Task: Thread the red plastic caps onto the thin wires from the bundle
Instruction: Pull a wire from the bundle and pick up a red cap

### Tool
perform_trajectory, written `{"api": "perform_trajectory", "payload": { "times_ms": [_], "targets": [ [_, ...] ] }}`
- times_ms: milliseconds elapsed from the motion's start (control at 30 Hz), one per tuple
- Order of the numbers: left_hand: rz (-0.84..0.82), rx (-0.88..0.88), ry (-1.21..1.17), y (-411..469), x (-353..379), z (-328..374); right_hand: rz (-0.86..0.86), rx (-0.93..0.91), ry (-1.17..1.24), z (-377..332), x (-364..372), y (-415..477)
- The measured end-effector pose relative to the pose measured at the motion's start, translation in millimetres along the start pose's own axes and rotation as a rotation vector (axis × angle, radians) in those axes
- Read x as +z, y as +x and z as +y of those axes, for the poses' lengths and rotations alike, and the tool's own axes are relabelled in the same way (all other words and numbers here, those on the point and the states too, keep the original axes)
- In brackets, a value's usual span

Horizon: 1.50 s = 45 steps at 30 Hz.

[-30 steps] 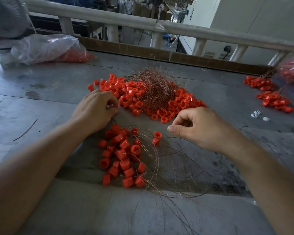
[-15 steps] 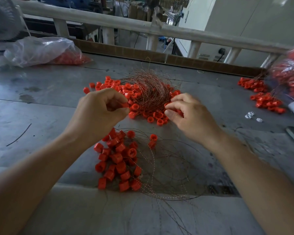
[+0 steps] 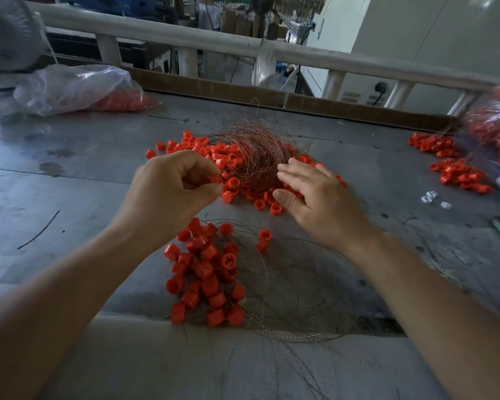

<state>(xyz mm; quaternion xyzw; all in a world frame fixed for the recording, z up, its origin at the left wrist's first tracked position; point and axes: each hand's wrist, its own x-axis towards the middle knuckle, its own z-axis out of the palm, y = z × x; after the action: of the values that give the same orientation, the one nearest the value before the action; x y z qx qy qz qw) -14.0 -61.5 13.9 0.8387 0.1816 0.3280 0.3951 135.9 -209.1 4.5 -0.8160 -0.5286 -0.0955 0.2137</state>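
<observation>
The step in hand looks like the pick-up before threading. The left hand has its fingers curled and pinches one red cap between thumb and forefinger, just to the left of the wire bundle. The right hand is open and holds nothing. Its fingers are stretched out and reach over the right edge of the bundle. I cannot tell whether they touch a wire.

The next move probably calls for the right hand to tease a single strand out of the tangle, pinch it close to its tip, and bring that tip to the hole of the held cap.

The held cap is a short stub, too small and too covered by the fingers to tell where its hole faces. The bundle is a curled nest with no single long axis, and its strands arc mostly left to right across the table.

Loose caps lie around and under the bundle. Nearer the person than the bundle is a heap of caps with wires, which appear already threaded.
</observation>
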Motion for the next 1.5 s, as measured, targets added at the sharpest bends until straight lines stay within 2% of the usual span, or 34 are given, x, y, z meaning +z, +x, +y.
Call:
{"api": "perform_trajectory", "payload": {
  "times_ms": [100,367,433,500,700,767,900,1100,1267,1500],
  "targets": [
    [-0.008,0.008,-0.004,-0.1,0.5,1.5,0.036,0.015,0.003,1.3,-2.7,0.4],
    [-0.037,0.004,0.008,-1.2,3.9,1.1,-0.222,-0.06,0.044,-6.5,7.2,6.5],
    [-0.043,0.012,0.013,-1.7,4.6,1.4,-0.242,-0.047,0.022,-6.6,8.8,6.9],
    [-0.043,0.015,0.016,-1.6,4.5,1.9,-0.161,-0.046,0.023,-5.2,7.5,6.1],
    [-0.036,0.014,0.015,-1.4,3.5,1.8,0.348,-0.126,0.166,-11.6,-6.6,2.6],
    [-0.051,0.026,0.011,-1.7,2.7,2.4,0.424,-0.14,0.212,-14.2,-10.2,0.7],
    [-0.092,0.081,-0.044,-4.0,3.0,9.3,0.468,-0.143,0.292,-17.0,-15.7,-1.9],
    [-0.186,0.246,-0.081,-9.2,1.9,16.4,0.495,-0.289,0.203,-22.5,-14.1,-7.1],
    [-0.294,0.205,-0.18,-11.5,5.2,17.4,0.507,-0.299,0.227,-27.4,-12.1,-10.0],
    [-0.234,0.136,-0.329,-9.9,2.0,22.4,0.467,-0.325,0.284,-26.5,-18.1,-11.1]
  ]
}}
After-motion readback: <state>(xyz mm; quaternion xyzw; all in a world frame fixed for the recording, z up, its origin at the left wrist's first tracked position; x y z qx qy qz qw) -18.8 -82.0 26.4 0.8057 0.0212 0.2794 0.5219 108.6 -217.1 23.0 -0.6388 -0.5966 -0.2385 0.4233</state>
